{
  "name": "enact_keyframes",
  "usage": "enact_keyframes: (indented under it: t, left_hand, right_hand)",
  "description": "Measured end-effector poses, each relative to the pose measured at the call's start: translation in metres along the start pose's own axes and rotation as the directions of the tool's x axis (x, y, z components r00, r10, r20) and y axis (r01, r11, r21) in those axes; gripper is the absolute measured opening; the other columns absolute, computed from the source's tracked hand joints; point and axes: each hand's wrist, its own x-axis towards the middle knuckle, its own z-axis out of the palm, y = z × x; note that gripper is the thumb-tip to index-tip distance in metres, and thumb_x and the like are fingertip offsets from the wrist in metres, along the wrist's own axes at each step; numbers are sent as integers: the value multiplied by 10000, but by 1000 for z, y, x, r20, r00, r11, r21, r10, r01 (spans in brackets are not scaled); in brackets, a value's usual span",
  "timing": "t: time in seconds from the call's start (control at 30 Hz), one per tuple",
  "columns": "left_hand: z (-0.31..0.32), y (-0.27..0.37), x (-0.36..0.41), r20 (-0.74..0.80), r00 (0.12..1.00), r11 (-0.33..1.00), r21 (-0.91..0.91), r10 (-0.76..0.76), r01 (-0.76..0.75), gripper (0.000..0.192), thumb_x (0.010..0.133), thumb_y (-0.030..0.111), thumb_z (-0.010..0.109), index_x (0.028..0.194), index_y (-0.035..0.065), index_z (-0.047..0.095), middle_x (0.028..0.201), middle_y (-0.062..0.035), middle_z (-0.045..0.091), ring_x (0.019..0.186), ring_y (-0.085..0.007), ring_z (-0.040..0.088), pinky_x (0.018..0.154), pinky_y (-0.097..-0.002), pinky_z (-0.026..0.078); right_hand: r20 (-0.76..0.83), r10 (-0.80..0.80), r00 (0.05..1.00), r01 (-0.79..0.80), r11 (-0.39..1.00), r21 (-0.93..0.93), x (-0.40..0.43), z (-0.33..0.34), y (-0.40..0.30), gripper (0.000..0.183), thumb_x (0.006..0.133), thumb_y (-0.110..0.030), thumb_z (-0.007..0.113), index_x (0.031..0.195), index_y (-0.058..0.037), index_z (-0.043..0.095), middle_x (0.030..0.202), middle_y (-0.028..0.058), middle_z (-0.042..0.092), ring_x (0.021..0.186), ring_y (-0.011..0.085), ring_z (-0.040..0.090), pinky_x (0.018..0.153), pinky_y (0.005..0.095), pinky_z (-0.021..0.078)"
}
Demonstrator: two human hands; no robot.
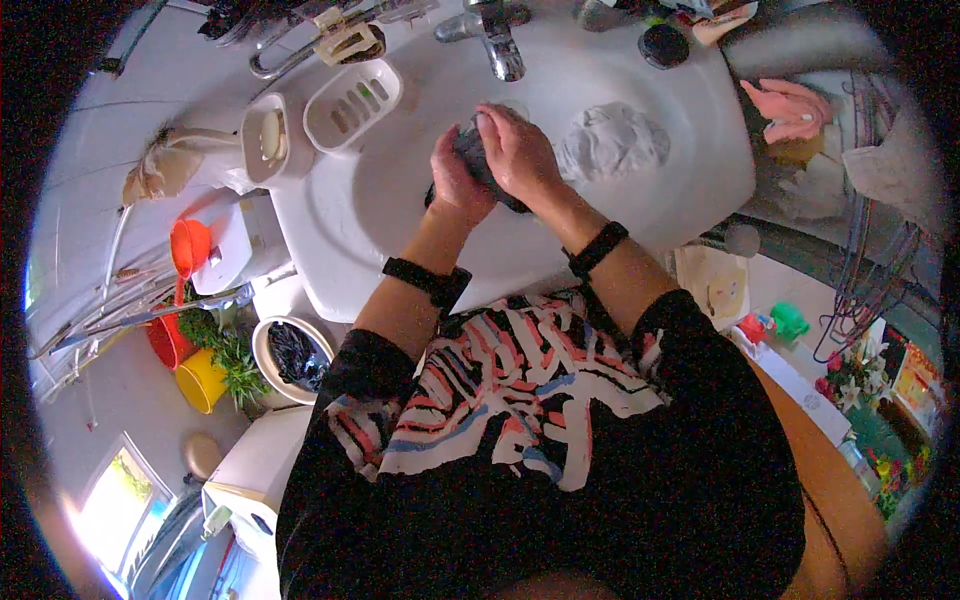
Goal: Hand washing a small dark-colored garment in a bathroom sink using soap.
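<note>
Over the white washbasin point(420, 247), both hands press together around a bunched dark grey cloth point(471, 150). My left hand point(459, 180) cups it from the left and below. Across its right side lies my right hand point(521, 154), with the fingers folded over the top. The palms hide much of the cloth, and a dark part shows beneath the wrists. To the right of my right hand, a wet white cloth point(615, 142) sits crumpled on the basin. The chrome faucet point(504, 56) stands just beyond my hands; I cannot tell whether water runs from it.
A slotted white soap dish point(354, 105) sits on the basin's left rim, beside a white holder point(266, 142) with soap. A round black object point(664, 46) rests at the back right. Left of the basin are a red dipper point(190, 246) and a lined bin point(294, 360).
</note>
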Motion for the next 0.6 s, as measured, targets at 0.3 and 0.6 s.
enact_keyframes:
  t: [0.3,0.6]
  left_hand:
    - [-2,-3,1,77,997,1000,25,9,-11,576,840,481,285,1223,74,422,1235,-141,456,1129,-319,432,970,-428,304]
    - [12,-13,-7,149,977,986,48,152,-161,567,861,530,247,1115,85,490,1079,-101,550,993,-257,525,896,-387,392]
  right_hand:
    - [-131,-172,976,175,985,14,6,6,-2,180,829,-135,483,954,-10,520,951,196,547,822,373,556,709,416,470]
    - [-184,-253,950,256,967,-9,0,2,-12,178,827,-159,506,918,-16,560,902,166,565,859,349,545,715,413,446]
